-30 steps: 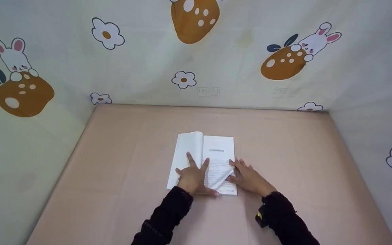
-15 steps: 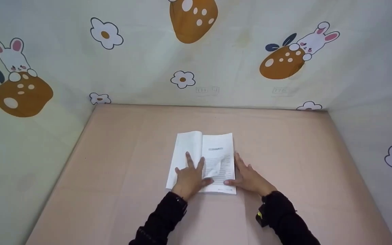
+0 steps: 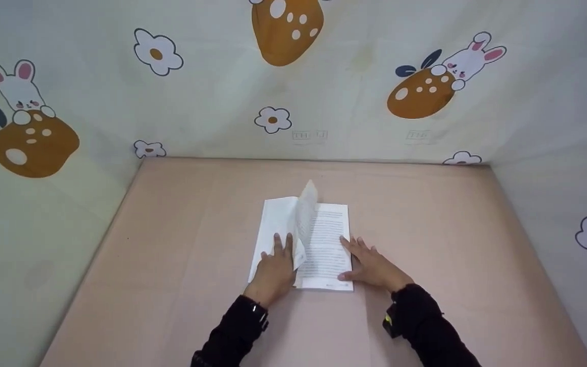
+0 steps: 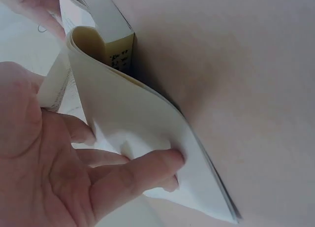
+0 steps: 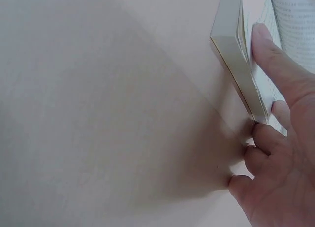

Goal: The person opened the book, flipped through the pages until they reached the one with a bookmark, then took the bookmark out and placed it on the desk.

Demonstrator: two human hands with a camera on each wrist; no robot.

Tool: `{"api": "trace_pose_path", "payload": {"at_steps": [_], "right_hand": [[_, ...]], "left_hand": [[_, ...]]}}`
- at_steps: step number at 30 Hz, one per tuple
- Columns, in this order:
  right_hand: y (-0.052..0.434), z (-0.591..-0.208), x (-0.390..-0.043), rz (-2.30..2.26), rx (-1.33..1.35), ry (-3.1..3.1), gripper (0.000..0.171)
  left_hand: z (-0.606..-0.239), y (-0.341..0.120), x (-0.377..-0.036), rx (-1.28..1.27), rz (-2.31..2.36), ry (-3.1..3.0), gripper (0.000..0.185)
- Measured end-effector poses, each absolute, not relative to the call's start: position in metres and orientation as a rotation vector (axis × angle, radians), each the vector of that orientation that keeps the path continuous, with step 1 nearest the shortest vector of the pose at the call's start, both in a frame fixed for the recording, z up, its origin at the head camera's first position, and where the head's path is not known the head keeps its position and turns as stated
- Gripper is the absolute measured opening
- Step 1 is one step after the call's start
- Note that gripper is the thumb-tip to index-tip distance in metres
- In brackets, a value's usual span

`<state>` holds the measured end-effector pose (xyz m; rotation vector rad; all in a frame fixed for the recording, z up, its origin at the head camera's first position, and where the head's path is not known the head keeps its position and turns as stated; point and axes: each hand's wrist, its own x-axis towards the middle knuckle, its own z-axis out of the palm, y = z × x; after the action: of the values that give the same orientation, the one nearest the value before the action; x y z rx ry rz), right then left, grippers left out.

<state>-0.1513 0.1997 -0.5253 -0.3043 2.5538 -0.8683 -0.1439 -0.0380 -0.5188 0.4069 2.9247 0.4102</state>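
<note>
An opened book with printed text lies on the table, seen in the head view. My left hand rests on its left page, with its fingers extended. Beside that hand a loose page stands up, curling near the spine. In the left wrist view, the fingers of the left hand lie across the white left page, which bows upward at the spine. My right hand touches the book's right edge. In the right wrist view, its thumb presses on the page while other fingers sit against the book's side and the table.
A pinkish-tan table covering surrounds the book. Pale cloth walls printed with rabbits and flowers rise at the back and both sides.
The page bent over the right side has turned toward the left and now stands upright near the spine, uncovering a full page of text. My left hand has shifted left; the right stays beside the edge.
</note>
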Motion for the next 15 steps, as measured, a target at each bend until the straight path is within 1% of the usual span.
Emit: {"api": "trace_pose_path", "payload": {"at_steps": [10,13,15], "right_hand": [[0.202,-0.523,-0.153,-0.871,-0.297,2.536,0.091],[0.203,-0.523,-0.153,-0.855,-0.286,2.529,0.092],[0.203,-0.522,-0.153,-0.859,-0.279,2.526,0.092]], "left_hand": [[-0.517,-0.041,-0.134,0.447,0.364,3.006,0.051],[-0.518,-0.041,-0.131,0.431,0.352,3.038,0.051],[-0.519,-0.041,-0.129,0.404,0.343,3.065,0.056]]}}
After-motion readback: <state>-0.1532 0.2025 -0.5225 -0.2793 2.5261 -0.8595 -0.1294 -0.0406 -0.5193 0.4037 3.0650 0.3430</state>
